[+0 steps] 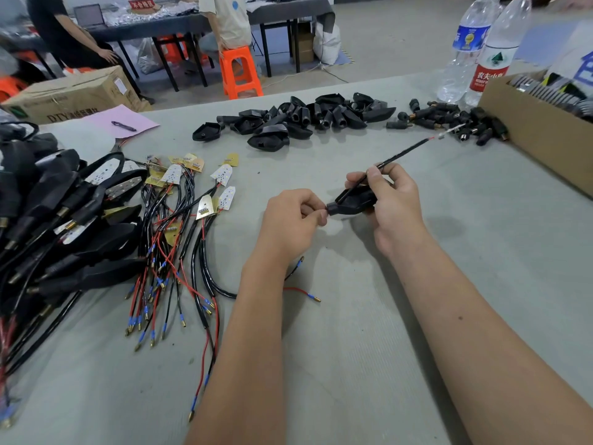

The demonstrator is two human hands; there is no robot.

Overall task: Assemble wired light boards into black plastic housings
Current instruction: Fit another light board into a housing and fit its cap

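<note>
The right hand [393, 200] grips a black plastic housing [353, 200] just above the grey table [369, 332], its fingers curled around the wide end. A black cable [401, 157] runs under the right thumb and slants up and away to the far right, ending in a red and white tip. The left hand [295, 220] has its fingers curled in, pinching at the narrow neck of the housing; what sits between the fingertips is hidden.

On the left, loose light boards [221, 175] lie with their red and black wires [179, 268] trailing toward the near edge. Further left sits a heap of finished lamps [64, 220]. On the far side of the table is a pile of empty housings [295, 120], and to its right a scatter of black plugs [449, 118]. A cardboard box [539, 130] stands at the far right, with two water bottles [481, 49] behind it. A pink sheet [125, 120] with a pen [123, 126] lies at the far left, next to another carton [73, 94]. Beyond the table stands an orange stool [239, 72].
</note>
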